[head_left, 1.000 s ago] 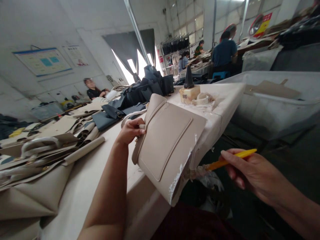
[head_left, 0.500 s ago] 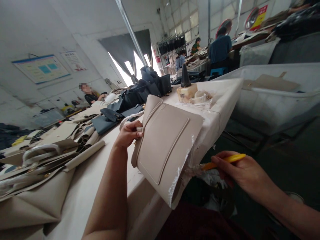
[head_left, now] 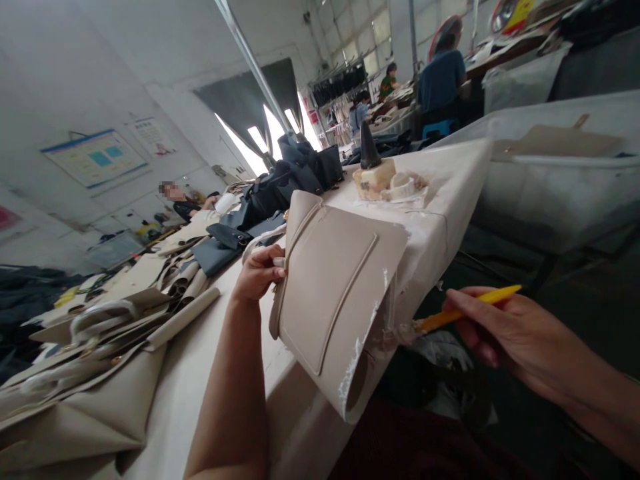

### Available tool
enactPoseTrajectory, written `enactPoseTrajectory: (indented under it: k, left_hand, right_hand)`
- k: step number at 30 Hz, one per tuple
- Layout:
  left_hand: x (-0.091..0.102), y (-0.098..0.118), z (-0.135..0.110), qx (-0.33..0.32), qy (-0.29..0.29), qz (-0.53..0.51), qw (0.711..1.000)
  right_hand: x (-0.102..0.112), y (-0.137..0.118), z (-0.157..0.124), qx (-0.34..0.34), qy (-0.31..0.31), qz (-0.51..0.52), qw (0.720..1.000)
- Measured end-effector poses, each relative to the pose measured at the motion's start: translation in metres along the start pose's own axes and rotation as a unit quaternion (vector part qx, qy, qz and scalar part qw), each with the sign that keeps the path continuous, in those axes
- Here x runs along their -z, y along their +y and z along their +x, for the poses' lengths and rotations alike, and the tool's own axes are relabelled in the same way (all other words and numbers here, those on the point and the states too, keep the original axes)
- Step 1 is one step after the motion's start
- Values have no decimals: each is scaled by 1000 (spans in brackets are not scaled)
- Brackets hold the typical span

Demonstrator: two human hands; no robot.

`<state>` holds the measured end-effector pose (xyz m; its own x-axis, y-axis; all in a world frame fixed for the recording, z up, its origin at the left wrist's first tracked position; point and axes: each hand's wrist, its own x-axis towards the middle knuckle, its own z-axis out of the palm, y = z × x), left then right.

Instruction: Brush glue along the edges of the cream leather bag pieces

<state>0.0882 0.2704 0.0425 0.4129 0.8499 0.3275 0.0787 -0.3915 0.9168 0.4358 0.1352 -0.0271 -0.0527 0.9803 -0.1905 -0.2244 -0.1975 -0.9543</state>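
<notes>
My left hand is closed on the far edge of a beige leather bag panel, holding it tilted over the near edge of the long work table. White glue streaks run along the panel's curled lower edge. My right hand pinches a yellow-handled brush; its glue-clotted bristles touch that edge from the right.
A glue block with a black cone sits at the table's far end. Beige panels and rolled pieces pile at the left, dark blue bags further back. A grey bin stands right. People work at tables in the background.
The brush tip has stayed at the panel's glued edge while my right hand shifted slightly and the handle rose. The view has tilted a little; the panel is held much the same.
</notes>
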Motion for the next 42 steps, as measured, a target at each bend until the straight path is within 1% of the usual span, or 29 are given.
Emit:
enactPoseTrajectory:
  k: [2, 4, 6, 9, 11, 15, 17, 20, 23, 25, 29, 31, 34, 37, 39, 42]
  left_hand:
    - [2, -2, 0, -10, 8, 3, 1000]
    - [3, -3, 1, -18, 10, 13, 1000]
    - [3, -5, 2, -24, 8, 28, 999]
    - [2, -6, 3, -35, 11, 48, 998]
    - [2, -7, 3, -38, 16, 55, 998]
    - [3, -6, 2, -39, 24, 46, 998]
    - [4, -6, 1, -38, 28, 33, 998]
    - [4, -6, 1, -37, 35, 26, 998]
    - [4, -6, 1, -35, 34, 44, 998]
    - [4, -6, 1, -35, 29, 55, 997]
    - [3, -4, 1, -32, 31, 40, 998]
    - [2, -3, 1, -31, 34, 28, 999]
    - [2, -4, 0, -33, 35, 19, 999]
    - [3, -4, 0, -33, 30, 30, 999]
    - [4, -4, 0, -30, 27, 35, 999]
    - [3, -4, 0, -28, 26, 24, 999]
  right_hand:
    - [-5, 0, 1, -55, -11, 69, 996]
    - [-12, 2, 2, -99, -35, 114, 988]
    - [-19, 7, 3, -123, -54, 139, 981]
    - [-25, 11, 5, -139, -74, 143, 977]
    - [-23, 9, 8, -140, -72, 141, 977]
    - [-7, 1, 16, -131, -46, 173, 975]
    - [-3, 1, 17, -131, -48, 186, 973]
    - [-7, 8, 15, -130, -78, 180, 972]
    - [-16, 16, 10, -135, -97, 145, 975]
    - [-16, 17, 10, -137, -89, 132, 978]
    - [-3, 10, 14, -129, -55, 152, 978]
    - [0, 7, 15, -127, -53, 167, 976]
    - [-6, 11, 12, -131, -77, 179, 972]
    - [-15, 15, 11, -142, -97, 173, 970]
    - [-13, 14, 13, -149, -89, 178, 969]
    - [-3, 8, 18, -141, -59, 204, 967]
